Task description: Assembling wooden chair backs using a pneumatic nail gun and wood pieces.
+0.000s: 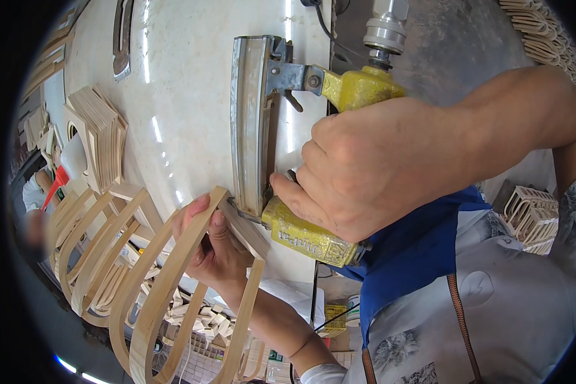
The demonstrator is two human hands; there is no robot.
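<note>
Two hands of mine are at work on one joint; my right hand (365,173) is wrapped around the grip of a yellow pneumatic nail gun with a long grey metal magazine (253,121), fingers curled tight about the handle, the forefinger bent at the front near the trigger; whether it presses I cannot tell. The gun's nose sits at the lower end of the magazine, touching the top corner of a pale bent-wood frame with curved slats (173,281); that corner lies just beside my right fingertips and directly above my left hand (211,246).

My left hand holds the frame from below; its fingers are folded round a curved slat, the thumb pressed on the near side, so the wood is pinched between thumb and fingers; the slat runs across the fingers and hides part of them. A short flat strip of the same frame slopes down from the gun's nose past my left wrist.

Behind the gun spreads a glossy cream-coloured tabletop (185,83); on its left edge stands a stack of thin pale wooden panels (99,137); more curved pale wooden frames (83,243) lean together to the left of my left hand, near it but apart; small pale wood offcuts (205,317) lie heaped below.
</note>
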